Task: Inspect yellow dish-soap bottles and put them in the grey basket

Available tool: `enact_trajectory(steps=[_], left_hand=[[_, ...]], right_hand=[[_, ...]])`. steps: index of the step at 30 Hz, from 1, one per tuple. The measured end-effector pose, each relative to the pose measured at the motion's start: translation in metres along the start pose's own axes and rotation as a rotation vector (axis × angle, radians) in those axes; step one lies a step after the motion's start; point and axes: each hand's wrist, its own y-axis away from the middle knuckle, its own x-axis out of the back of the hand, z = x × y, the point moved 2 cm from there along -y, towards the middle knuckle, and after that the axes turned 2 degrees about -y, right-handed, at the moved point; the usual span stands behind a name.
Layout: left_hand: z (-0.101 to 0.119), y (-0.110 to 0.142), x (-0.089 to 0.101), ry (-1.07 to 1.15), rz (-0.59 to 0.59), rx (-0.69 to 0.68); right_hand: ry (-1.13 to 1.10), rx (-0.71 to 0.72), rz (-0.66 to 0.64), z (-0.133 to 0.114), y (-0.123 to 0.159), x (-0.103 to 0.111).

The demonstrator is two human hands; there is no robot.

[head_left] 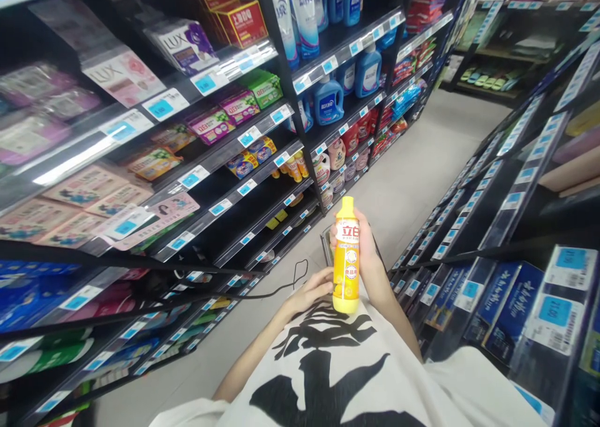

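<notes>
A yellow and orange dish soap bottle (345,258) with a yellow cap stands upright in front of my chest, its printed label facing me. My right hand (368,242) is wrapped round its upper part from behind and the right side. At the lower left of the bottle, my left hand (315,287) has its fingertips at or just beside it. Its fingers are extended and loosely together, and I cannot tell whether they touch the bottle.
Shelves with soap boxes (210,125), blue detergent bottles (328,102) and price tags line the left. On the right stands another shelf with dark blue boxes (513,308). A grey floor aisle (412,158) runs between them. A black cable (276,292) hangs left of my hands.
</notes>
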Motion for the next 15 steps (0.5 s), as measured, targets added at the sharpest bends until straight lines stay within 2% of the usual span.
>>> enact_trajectory(steps=[8, 15], left_hand=[[-0.0002, 0.0001, 0.0020, -0.083, 0.046, 0.032], [-0.0054, 0.0005, 0.0042, -0.077, 0.018, 0.008]], right_hand=[[0.022, -0.011, -0.034, 0.0024, 0.0012, -0.0046], [0.045, -0.009, -0.066, 0.0013, 0.0044, -0.0098]])
